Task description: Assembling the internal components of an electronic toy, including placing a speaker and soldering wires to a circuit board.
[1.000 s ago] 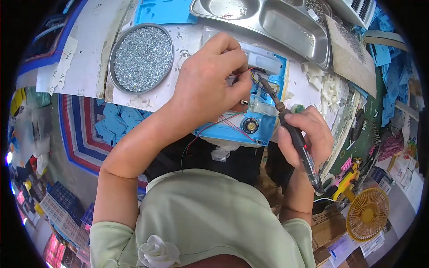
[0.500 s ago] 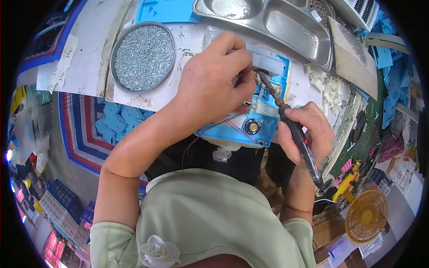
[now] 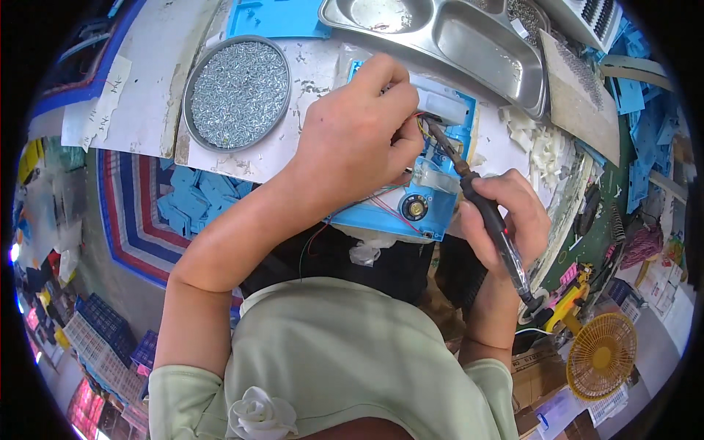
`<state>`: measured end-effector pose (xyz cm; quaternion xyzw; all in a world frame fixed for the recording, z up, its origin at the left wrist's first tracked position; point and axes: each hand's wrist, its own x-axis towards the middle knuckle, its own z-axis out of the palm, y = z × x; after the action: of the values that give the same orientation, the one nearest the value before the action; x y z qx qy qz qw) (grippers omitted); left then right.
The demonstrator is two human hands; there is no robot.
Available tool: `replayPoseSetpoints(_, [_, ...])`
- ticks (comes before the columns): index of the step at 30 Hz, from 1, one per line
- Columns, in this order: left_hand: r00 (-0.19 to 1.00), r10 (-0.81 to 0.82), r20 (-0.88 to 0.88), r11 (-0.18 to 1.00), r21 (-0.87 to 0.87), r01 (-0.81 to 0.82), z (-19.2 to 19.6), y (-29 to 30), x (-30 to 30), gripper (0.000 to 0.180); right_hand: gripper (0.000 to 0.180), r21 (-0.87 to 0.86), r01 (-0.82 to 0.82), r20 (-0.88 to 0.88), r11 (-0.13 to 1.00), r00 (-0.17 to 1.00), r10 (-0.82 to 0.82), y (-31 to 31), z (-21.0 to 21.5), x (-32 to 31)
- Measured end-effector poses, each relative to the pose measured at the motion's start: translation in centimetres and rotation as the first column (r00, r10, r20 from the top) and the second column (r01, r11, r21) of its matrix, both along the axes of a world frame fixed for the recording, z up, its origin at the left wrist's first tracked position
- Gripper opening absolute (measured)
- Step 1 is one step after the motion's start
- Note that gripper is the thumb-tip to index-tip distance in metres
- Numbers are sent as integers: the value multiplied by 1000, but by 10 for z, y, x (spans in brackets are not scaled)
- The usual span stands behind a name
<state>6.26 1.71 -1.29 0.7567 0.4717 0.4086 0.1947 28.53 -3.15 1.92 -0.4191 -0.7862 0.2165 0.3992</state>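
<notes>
Soldering iron point(image 3: 484, 213) lower; two hands.

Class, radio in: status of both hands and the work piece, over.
Left hand pinching wires on the blue panel. Right hand gripping soldering iron, tip at the wires. Left hand hides the joint.

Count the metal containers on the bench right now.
2. A round metal dish full of small screws lies left of the left hand; a divided steel tray lies at the top, beyond the blue plastic piece. Others may be hidden.
</notes>
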Motion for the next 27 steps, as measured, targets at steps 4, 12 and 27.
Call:
replayPoseSetpoints(4, [1000,2,-1,1000,-7,-2,1,-1,0,11,34,-5,12,-29,1000,999,-13,-6,4,3])
replayPoseSetpoints(12, [1000,-9,-6,1000,-1,9,2,-1,-1,11,35,-41,36,-35,999,999,-38,-16,7,9])
replayPoseSetpoints(27, [965,-247,-85,965,-114,237,37,-27,-3,25,33,-48,181,-100,982,978,-185,-34,6,36])
